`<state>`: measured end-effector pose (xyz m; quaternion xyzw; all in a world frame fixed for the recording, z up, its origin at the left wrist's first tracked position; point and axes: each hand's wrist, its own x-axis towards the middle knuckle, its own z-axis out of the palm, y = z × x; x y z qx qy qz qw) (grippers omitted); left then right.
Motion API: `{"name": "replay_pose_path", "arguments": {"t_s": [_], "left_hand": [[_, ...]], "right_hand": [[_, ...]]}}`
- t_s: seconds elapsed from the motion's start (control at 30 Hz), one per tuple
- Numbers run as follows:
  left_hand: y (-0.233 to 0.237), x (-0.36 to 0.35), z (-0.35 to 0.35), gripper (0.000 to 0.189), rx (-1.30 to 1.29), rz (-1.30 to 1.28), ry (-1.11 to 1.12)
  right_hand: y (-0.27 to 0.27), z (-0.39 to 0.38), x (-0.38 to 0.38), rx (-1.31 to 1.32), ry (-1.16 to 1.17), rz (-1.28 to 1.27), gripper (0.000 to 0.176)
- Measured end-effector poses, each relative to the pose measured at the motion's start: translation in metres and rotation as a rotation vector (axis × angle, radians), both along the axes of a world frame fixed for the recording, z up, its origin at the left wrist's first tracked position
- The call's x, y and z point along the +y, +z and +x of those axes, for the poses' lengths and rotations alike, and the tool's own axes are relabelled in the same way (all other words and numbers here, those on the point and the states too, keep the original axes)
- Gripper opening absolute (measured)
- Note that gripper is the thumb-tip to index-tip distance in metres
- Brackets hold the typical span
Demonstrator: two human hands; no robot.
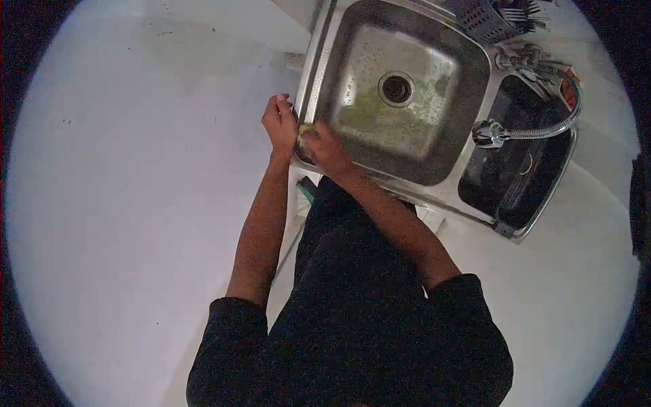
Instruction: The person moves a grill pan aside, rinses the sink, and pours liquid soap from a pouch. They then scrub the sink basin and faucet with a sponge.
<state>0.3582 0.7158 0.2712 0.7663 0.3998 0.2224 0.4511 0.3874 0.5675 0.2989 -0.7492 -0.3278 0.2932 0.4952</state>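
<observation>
My left hand point(279, 126) is at the left edge of the steel sink point(483, 102), its fingers bent and close together. What it grips there, if anything, I cannot make out; a dark curved edge shows just beside it. Close on its right, my right hand point(327, 150) is closed around a small yellowish sponge-like piece point(307, 129), slightly blurred and partly hidden by the fingers. The large basin is wet, with greenish-yellow patches around its round drain point(396, 89).
A flexible metal tap hose point(548, 130) with a chrome head point(489, 133) arches over the darker small basin point(485, 178) on the right. A grey cutlery basket point(485, 22) stands at the sink's back corner. A pale wall point(135, 169) lies close on the left.
</observation>
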Motion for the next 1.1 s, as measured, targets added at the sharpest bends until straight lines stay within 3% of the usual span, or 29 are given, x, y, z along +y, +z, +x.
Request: {"name": "replay_pose_path", "arguments": {"t_s": [0.07,0.17,0.23,0.3,0.33,0.4,0.5,0.6,0.67,0.73,0.87,0.93,1.0,1.1], "left_hand": [[0.006,0.000,0.002,0.035,-0.004,-0.012,0.005],[0.013,-0.004,0.003,0.037,-0.030,-0.068,0.002],[0.011,-0.004,0.001,0.038,0.015,-0.093,0.008],[0.014,-0.005,0.006,0.039,0.021,-0.069,0.016],[0.017,-0.008,0.006,0.039,0.014,-0.029,0.026],[0.023,-0.010,0.003,0.040,0.030,0.010,0.045],[0.015,-0.007,0.005,0.039,0.116,0.073,0.077],[-0.001,-0.004,0.006,0.038,0.191,0.190,0.076],[0.006,-0.006,0.010,0.036,0.203,0.162,0.077],[0.011,-0.006,0.008,0.034,0.212,0.154,0.075],[0.011,-0.007,0.009,0.030,0.206,0.191,0.069],[0.006,-0.005,0.008,0.027,0.188,0.198,0.081],[0.004,-0.004,0.008,0.026,0.156,0.170,0.093],[0.006,-0.001,0.004,0.024,0.177,-0.032,0.082]], "right_hand": [[-0.021,-0.004,0.011,-0.393,-0.057,-0.047,0.016],[-0.044,-0.014,0.011,-0.517,-0.124,0.064,0.015],[-0.077,-0.038,0.003,0.227,-0.137,0.062,0.013],[-0.060,-0.034,-0.006,0.462,-0.117,0.080,0.011],[-0.016,-0.025,-0.011,0.333,-0.090,0.106,0.010],[-0.004,-0.023,-0.007,0.093,-0.108,0.202,0.010],[-0.044,0.005,0.027,-0.323,-0.271,0.291,0.016],[-0.025,0.071,0.050,-0.611,-0.434,0.100,0.023],[-0.020,0.114,0.067,-0.697,-0.520,0.114,0.020],[-0.017,0.140,0.074,-0.576,-0.481,0.040,0.019],[-0.007,0.117,0.070,-0.531,-0.491,-0.042,0.009],[-0.010,0.083,0.058,-0.529,-0.392,-0.013,0.008],[-0.022,0.052,0.052,-0.552,-0.177,0.287,0.011],[-0.019,0.055,0.061,-0.573,-0.068,0.059,0.013]]}}
